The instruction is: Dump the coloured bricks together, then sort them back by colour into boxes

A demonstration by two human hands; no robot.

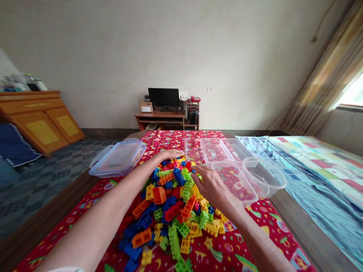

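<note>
**Findings:** L hand [170, 154] lies palm down, open, on far edge of the pile of plastic building bricks [170, 211]; R hand [211, 187] is open over the pile's right side, fingers down among bricks. Hands apart; no brick visibly held in either. Pile sits centre-bottom of frame, between hands and below them.

**Risks:** Clear plastic box [117, 158] w/ clip flaps sits at left edge of the cloth; a knock from L forearm could tip it off. Loose bricks at pile's lower edges may slide if the pile is disturbed. Clear plastic tubs [235, 181] sit just beside R hand; light, so a careless wrist could shift them toward the right edge.

**Surface/room:** Red printed cloth [235, 241] covers a wood-edged surface, centre. Upper left of frame: orange wooden cabinet [39, 121], above a grey checked floor [48, 166]. Top centre: wooden desk [160, 117] w/ black monitor [163, 97], red telephone [195, 99] to its right. Right of frame: striped quilt [320, 166], tan curtain [317, 83], bright window [351, 92].
</note>
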